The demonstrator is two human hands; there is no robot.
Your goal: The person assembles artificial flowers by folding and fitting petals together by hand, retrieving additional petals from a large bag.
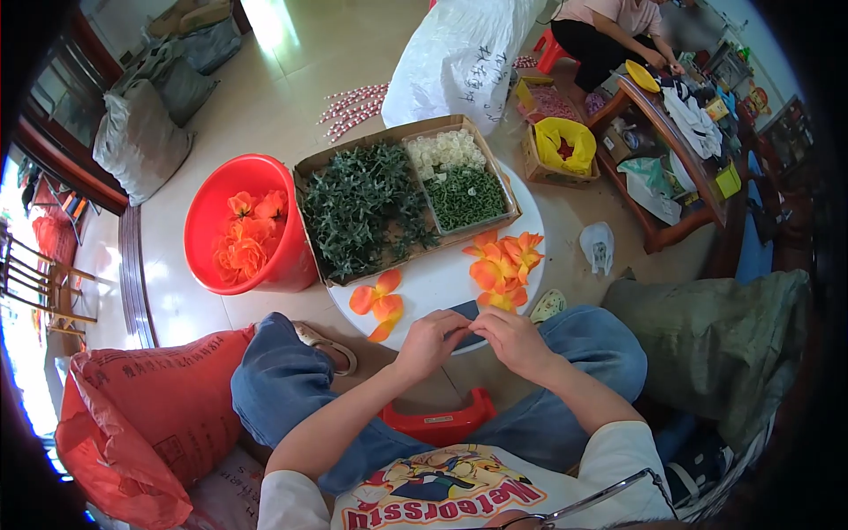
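My left hand (433,343) and my right hand (514,343) meet fingertip to fingertip above the near edge of a round white table (424,309). Both are closed in a pinch; whatever lies between the fingers is too small or hidden to make out. Just beyond my right hand is a pile of orange-yellow fabric petals (503,267). More orange petals (378,305) lie to the left on the table. A dark flat piece (463,309) shows behind my fingers. A cardboard tray (353,276) holds green plastic leaves (362,203) and a clear box with green stems (466,196) and whitish small parts (446,152).
A red bucket (196,234) with orange flowers (247,243) stands left of the table. Red (159,406) and dark green (707,336) sacks flank my legs. A large white bag (450,71) stands behind. Another person (618,31) sits by a wooden table (667,124) at upper right.
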